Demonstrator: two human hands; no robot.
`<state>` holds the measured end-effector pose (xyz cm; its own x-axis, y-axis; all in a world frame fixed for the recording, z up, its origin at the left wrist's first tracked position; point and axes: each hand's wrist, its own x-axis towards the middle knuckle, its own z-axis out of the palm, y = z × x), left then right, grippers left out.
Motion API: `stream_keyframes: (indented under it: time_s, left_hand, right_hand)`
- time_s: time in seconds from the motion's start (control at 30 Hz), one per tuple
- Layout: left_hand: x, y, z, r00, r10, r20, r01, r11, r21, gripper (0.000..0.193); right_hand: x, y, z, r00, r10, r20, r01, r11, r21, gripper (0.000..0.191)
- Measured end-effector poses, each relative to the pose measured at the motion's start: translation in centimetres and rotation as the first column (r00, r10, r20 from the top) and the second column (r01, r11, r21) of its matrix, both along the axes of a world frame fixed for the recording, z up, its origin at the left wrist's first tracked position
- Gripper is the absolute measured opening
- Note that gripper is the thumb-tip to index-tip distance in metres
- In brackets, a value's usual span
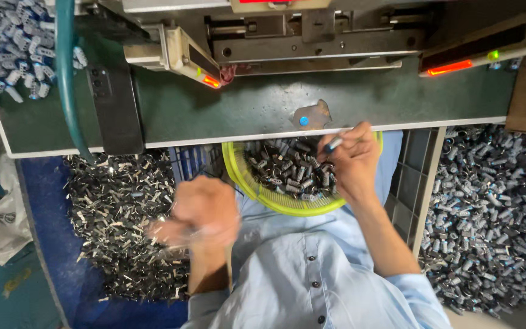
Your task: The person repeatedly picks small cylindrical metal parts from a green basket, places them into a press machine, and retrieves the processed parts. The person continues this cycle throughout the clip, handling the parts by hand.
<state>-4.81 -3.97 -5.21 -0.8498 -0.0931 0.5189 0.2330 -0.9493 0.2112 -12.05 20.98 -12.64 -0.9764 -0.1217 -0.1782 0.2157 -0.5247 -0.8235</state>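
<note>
My right hand [353, 159] hovers over a yellow-green basket [257, 192] on my lap, pinching a small dark cylindrical part [333, 144] with a blue tip. The basket holds several dark parts [287, 170]. My left hand [199, 213] is blurred with motion, fingers curled, above a blue bin [50, 231] of small metal clips [117, 207]; whether it holds a clip is unclear. A flat metal piece with a blue dot [310, 116] lies on the green bench edge just above my right hand.
A green bench [214, 109] carries a machine [312, 36] with red lit strips. A green hose [65, 73] and a black bracket [114, 100] cross the bench's left side. A crate of grey-blue parts [488, 213] sits at right, with more such parts [7, 42] top left.
</note>
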Motion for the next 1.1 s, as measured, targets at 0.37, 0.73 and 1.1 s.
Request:
stream_keyframes:
  time_s: [0.37, 0.73, 1.1]
  left_hand:
    - [-0.9, 6.4, -5.8, 0.943, 0.329, 0.041, 0.246, -0.611, -0.753, 0.014]
    - [-4.3, 10.9, -10.2, 0.947, -0.086, -0.309, -0.305, -0.539, -0.785, 0.02]
    - [-1.7, 5.7, -5.6, 0.839, 0.055, -0.542, -0.459, -0.463, -0.758, 0.032]
  right_hand:
    - [-15.7, -4.5, 6.6, 0.469, 0.412, -0.781, 0.593, 0.508, 0.624, 0.034]
    - [-14.2, -2.2, 7.6, 0.551, 0.511, -0.66, 0.513, 0.416, 0.751, 0.029]
    - [2.1, 2.1, 1.3, 0.85, 0.373, -0.372, -0.077, 0.786, 0.613, 0.022]
